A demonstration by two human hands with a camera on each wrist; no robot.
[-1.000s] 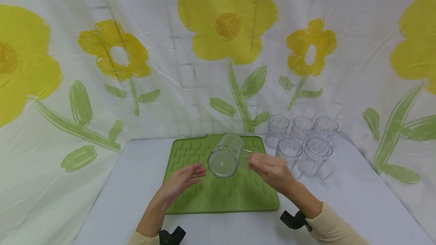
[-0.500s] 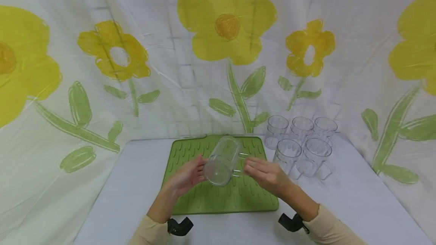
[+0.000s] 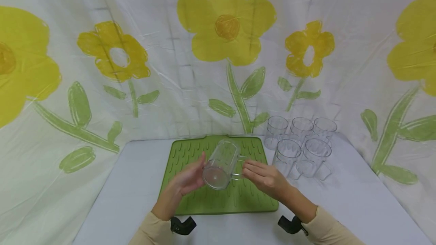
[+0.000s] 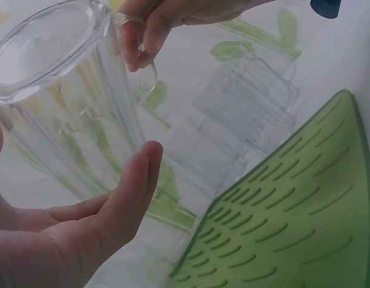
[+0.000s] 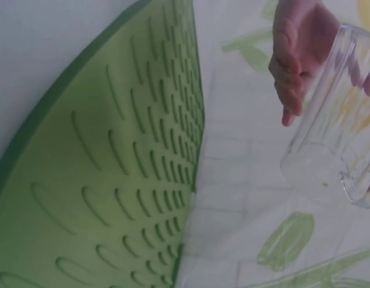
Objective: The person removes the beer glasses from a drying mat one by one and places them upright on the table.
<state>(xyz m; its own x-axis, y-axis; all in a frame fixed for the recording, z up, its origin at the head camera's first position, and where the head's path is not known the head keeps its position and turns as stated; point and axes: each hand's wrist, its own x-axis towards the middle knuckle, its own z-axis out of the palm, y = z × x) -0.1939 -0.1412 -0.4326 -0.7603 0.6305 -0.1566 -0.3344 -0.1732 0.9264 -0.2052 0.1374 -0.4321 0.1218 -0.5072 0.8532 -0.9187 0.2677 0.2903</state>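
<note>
A clear glass mug (image 3: 221,163) hangs tilted above a green ridged drying mat (image 3: 225,201), its base facing me and its mouth away. My right hand (image 3: 265,177) pinches the handle, which sticks out to the right. On the mug's other side, my left hand (image 3: 185,182) lies along the wall with relaxed fingers. The left wrist view shows those fingers reaching beneath the mug (image 4: 71,126); whether they bear its weight I cannot tell. In the right wrist view the left hand (image 5: 302,54) appears beside the wall, fingers extended.
Several clear mugs stand upright in two rows on the white table (image 3: 136,177), right of the mat; the nearest mug (image 3: 287,158) is close to my right hand. Behind the table hangs a white curtain (image 3: 163,97) printed with yellow flowers.
The left hand has come in from the left to the mug's side. The mug has shifted slightly left and nearer, its base lower, with the right hand still holding its handle.
</note>
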